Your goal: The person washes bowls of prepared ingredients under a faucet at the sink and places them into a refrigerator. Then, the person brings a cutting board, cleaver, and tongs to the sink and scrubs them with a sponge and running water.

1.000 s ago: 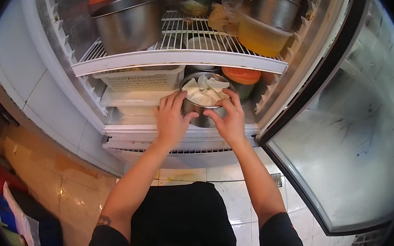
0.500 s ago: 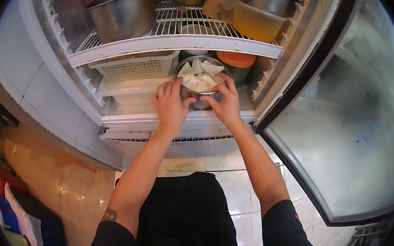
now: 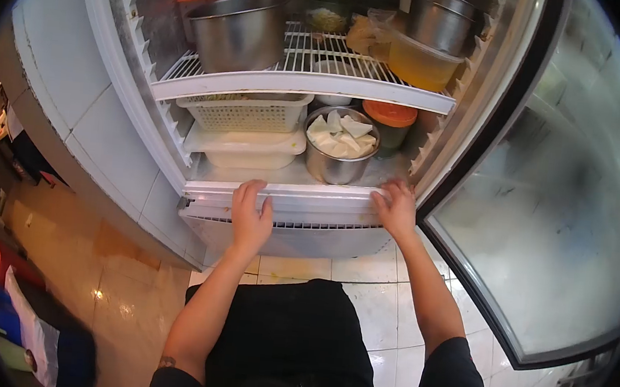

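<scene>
A round steel pot (image 3: pixel 334 169) stands upright on the fridge floor, filled with folded white pieces (image 3: pixel 341 135) that look like wrappers or cut sheets. My left hand (image 3: pixel 251 214) is at the fridge's front sill (image 3: pixel 302 194), fingers apart and holding nothing. Near the right end of that sill is my right hand (image 3: pixel 397 207), also free of any object, its fingers spread. Both hands are apart from the pot. Whether the fingertips touch the sill I cannot tell.
The glass fridge door (image 3: pixel 544 214) hangs open at the right. Left of the pot, a white perforated basket (image 3: pixel 247 116) rests above a white lidded tub (image 3: pixel 247 155). An orange-lidded container (image 3: pixel 390 116) stands behind right. The wire shelf (image 3: pixel 304 86) above carries a large steel pot (image 3: pixel 239 36).
Both hands have let go of the steel pot and drawn back toward me, moving further apart. The pot now sits on the fridge floor, and the view has shifted slightly.
</scene>
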